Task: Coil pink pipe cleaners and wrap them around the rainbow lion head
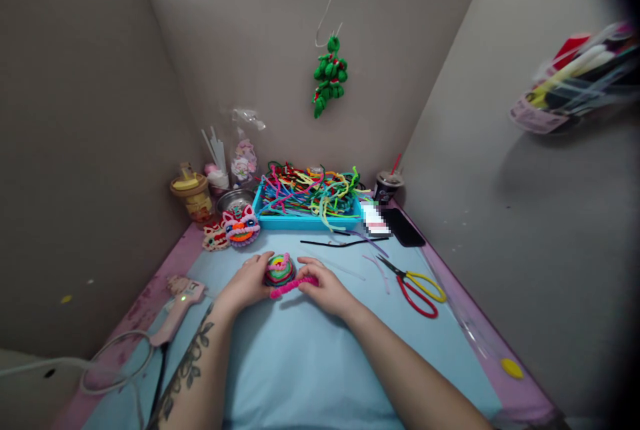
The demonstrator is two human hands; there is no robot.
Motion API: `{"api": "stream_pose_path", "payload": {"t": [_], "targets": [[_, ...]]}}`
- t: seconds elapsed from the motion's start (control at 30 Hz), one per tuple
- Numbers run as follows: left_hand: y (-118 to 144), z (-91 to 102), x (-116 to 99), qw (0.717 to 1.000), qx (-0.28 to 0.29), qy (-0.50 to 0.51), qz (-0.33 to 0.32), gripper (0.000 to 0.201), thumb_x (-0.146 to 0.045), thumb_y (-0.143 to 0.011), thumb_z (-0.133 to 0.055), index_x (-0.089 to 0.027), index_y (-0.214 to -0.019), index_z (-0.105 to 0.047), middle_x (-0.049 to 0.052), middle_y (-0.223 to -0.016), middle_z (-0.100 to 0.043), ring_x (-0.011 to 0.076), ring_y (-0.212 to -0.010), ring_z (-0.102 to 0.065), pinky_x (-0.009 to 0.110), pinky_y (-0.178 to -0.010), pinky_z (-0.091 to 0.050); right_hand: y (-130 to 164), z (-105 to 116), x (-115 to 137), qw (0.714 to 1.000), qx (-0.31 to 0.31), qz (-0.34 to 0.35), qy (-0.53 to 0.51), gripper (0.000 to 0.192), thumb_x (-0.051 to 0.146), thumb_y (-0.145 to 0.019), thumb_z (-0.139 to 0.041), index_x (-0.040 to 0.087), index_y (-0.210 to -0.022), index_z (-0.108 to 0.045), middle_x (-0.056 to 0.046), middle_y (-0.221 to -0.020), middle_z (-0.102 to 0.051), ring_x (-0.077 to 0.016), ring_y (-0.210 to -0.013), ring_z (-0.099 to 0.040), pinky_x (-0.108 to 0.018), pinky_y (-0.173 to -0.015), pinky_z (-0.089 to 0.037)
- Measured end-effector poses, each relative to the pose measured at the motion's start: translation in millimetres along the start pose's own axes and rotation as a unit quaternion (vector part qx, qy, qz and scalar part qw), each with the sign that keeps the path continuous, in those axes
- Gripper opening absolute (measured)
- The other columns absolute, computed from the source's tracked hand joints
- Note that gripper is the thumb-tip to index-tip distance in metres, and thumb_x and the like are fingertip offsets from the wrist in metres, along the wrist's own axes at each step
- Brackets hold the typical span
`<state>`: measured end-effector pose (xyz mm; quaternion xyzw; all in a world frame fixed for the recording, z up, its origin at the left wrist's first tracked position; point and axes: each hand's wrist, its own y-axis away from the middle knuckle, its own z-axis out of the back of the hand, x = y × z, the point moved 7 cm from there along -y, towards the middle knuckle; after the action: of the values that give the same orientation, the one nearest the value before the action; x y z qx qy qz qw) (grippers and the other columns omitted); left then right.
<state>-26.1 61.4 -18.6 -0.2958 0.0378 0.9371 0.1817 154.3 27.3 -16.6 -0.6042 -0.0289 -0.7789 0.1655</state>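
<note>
My left hand [250, 278] is closed around the left side of a round, multicoloured coil of pipe cleaners [281, 271], with green, yellow, red and pink rings. Pinched in my right hand [324, 285] is a bright pink pipe cleaner [286, 290], which runs leftward along the coil's lower edge. Whether its left end is joined to the coil cannot be seen. Behind my left hand sit two fuzzy lion-head figures, one lilac and orange [243, 227] and one red and cream [215, 237]. Scissors with red and yellow handles [420, 289] lie to the right of my right hand.
A blue tray [310, 223] heaped with coloured pipe cleaners stands at the back. Loose black strips [345, 244] lie before it. A pink glue gun [177, 310] with its cable lies at left. A phone [404, 227] and a drink cup [387, 187] are at right. Grey partitions enclose the desk.
</note>
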Motion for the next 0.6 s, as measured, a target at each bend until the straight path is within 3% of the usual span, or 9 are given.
{"api": "stream_pose_path", "payload": {"t": [0.17, 0.3, 0.4, 0.5, 0.6], "targets": [[-4.1, -0.6, 0.5, 0.993, -0.040, 0.112, 0.001, 0.070, -0.036, -0.059, -0.077, -0.017, -0.122, -0.053, 0.014, -0.109, -0.064, 0.0292, -0.097, -0.061, 0.038, -0.084, -0.046, -1.6, -5.4, -8.1, 0.997, -0.008, -0.023, -0.073, 0.013, 0.029, -0.073, -0.069, 0.019, -0.080, -0.065, -0.012, -0.127, -0.051, -0.0277, -0.125, -0.045, -0.048, -0.105, -0.032], [-8.9, 1.0, -1.2, 0.961, -0.053, 0.267, 0.057, 0.071, -0.035, -0.062, -0.075, -0.016, -0.124, -0.047, 0.015, -0.119, -0.056, 0.0211, -0.082, -0.064, 0.034, -0.073, -0.051, -2.3, -2.4, -10.6, 0.988, -0.034, -0.016, -0.147, 0.025, 0.043, -0.073, -0.070, 0.019, -0.079, -0.063, -0.011, -0.126, -0.052, -0.0262, -0.116, -0.053, -0.052, -0.104, -0.033], [-12.2, 0.6, -8.4, 0.907, -0.113, 0.395, 0.093, 0.075, -0.031, -0.062, -0.075, -0.020, -0.127, -0.040, 0.014, -0.125, -0.051, 0.0165, -0.080, -0.063, 0.028, -0.066, -0.051, -2.8, -0.3, -9.0, 0.985, -0.050, -0.002, -0.168, 0.031, 0.050, -0.072, -0.070, 0.021, -0.081, -0.062, -0.010, -0.125, -0.053, -0.0260, -0.116, -0.053, -0.054, -0.103, -0.034], [-11.1, -6.2, -11.3, 0.826, -0.202, 0.510, 0.126, 0.081, -0.022, -0.058, -0.077, -0.023, -0.128, -0.037, 0.012, -0.124, -0.050, 0.0161, -0.086, -0.063, 0.025, -0.068, -0.052, -3.0, 1.8, -6.1, 0.983, -0.067, 0.014, -0.168, 0.032, 0.052, -0.072, -0.070, 0.022, -0.082, -0.063, -0.009, -0.122, -0.056, -0.0261, -0.118, -0.052, -0.056, -0.104, -0.033], [-11.5, -26.6, -13.6, 0.758, -0.196, 0.601, 0.161, 0.084, -0.014, -0.058, -0.075, -0.024, -0.130, -0.033, 0.007, -0.107, -0.058, 0.0155, -0.081, -0.064, 0.028, -0.071, -0.053, -3.1, 3.1, -3.5, 0.984, -0.074, 0.032, -0.160, 0.031, 0.050, -0.073, -0.069, 0.022, -0.083, -0.064, -0.008, -0.120, -0.057, -0.0259, -0.121, -0.049, -0.056, -0.105, -0.031]]}}
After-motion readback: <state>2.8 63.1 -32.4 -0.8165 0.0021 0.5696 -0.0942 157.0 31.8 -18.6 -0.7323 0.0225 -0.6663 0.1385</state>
